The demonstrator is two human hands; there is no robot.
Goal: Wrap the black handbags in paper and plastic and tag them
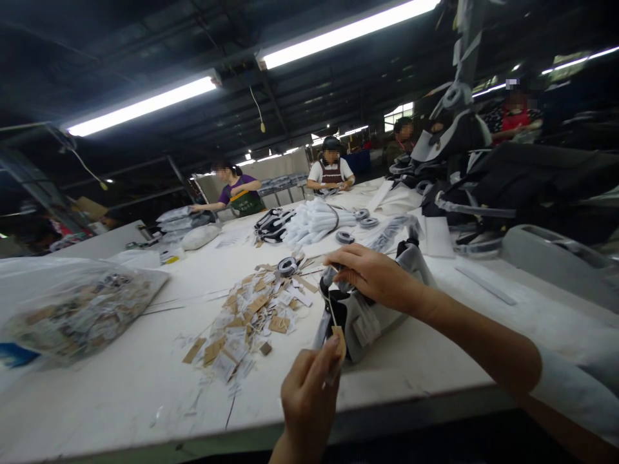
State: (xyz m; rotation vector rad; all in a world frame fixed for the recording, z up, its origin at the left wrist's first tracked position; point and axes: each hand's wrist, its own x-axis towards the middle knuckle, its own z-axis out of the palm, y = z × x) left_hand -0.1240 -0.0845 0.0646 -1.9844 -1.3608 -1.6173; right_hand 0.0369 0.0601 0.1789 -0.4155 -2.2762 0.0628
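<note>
Low in the middle, my left hand [309, 393] pinches a tan cardboard hang tag [339, 341] between thumb and fingers. A thin pale cord [332, 309] runs up from the tag to a grey and black bag-like item [360, 328] wrapped partly in clear plastic. My right hand [372, 277] reaches over that item from the right, its fingers curled down on the top end; what lies under the fingertips is partly hidden. Left of the item, a loose pile of tan and white tags [251, 316] is spread on the white table [159, 399].
A clear plastic bag of tags [72, 316] lies at left. Tape rolls [287, 265], a bundle of white strips [314, 222] and black straps [273, 225] sit farther back. Dark bags [546, 180] crowd the right side. Several people work beyond the table, one in a purple top [242, 187].
</note>
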